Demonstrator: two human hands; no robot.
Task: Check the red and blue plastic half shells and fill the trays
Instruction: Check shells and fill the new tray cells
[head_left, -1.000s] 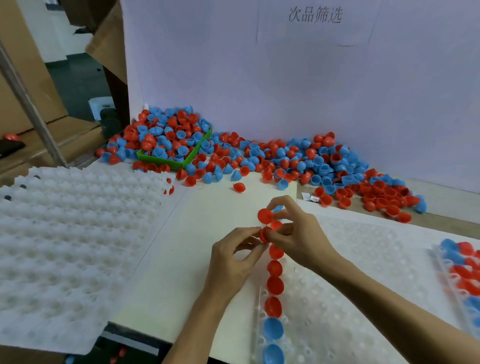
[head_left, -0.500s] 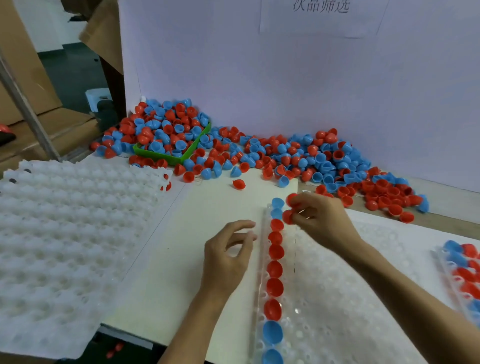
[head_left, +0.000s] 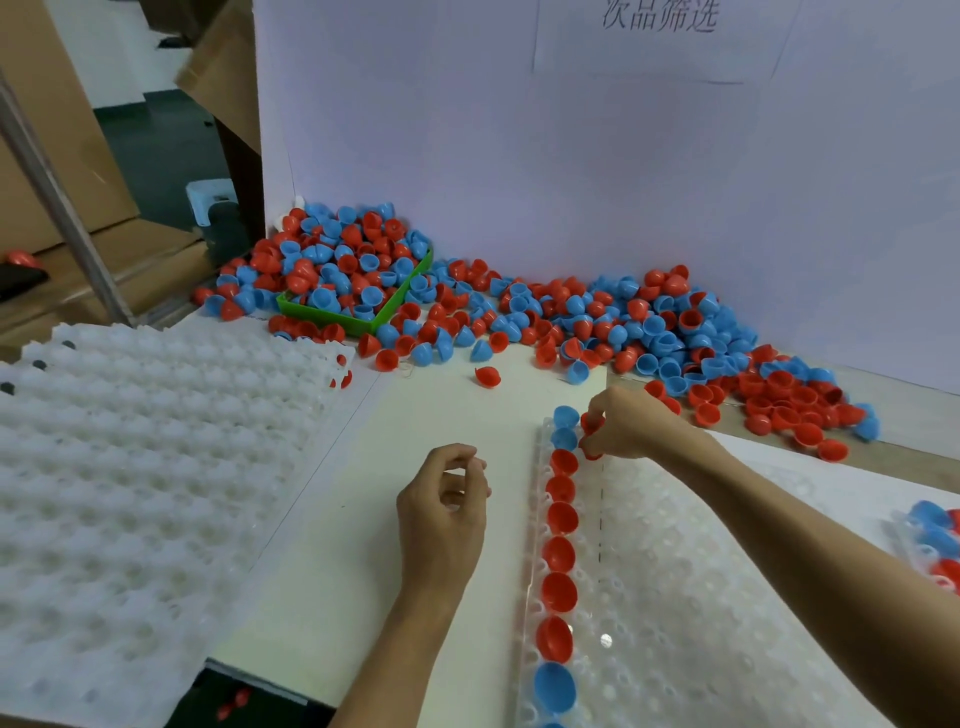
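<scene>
- Because your right hand (head_left: 631, 423) pinches red half shells (head_left: 592, 422) just right of the filled column, at the tray's far end, the move turns on that short gap: the open pockets lie directly under and beside your fingertips, at the top of the second column.
- How many shells that hand holds I cannot tell; red shows at two spots between the curled fingers, one near the thumb and one lower, against the tray.
- Running away from you, the clear tray (head_left: 701, 597) has its long axis nearly in line with your right forearm, so I judge that filling goes pocket by pocket along that line rather than across it.
- Its leftmost column (head_left: 560, 551) is already seated: two blue at the far end, then red, then blue again nearest you. The columns to its right show bare pockets.
- Your left hand (head_left: 444, 512) hovers above the surface (head_left: 415, 431), left of the tray, fingers loosely curled, thumb near the fingertips. I see nothing between them. It is the farther hand from the open pockets.
- Beyond the tray lies the loose pile of red and blue shells (head_left: 597, 317), spread along the foot of the white backboard (head_left: 571, 156). It is nearest your right hand, so I would expect that hand to fetch the next ones.
- One lone red shell (head_left: 487, 376) sits apart on the surface, between the pile and your left hand.
- Further left, a green bin (head_left: 358, 319) is heaped with shells, and a stack of white empty trays (head_left: 156, 467) fills the near left.
- At the right edge a second tray (head_left: 935, 540) carries red and blue shells.
</scene>
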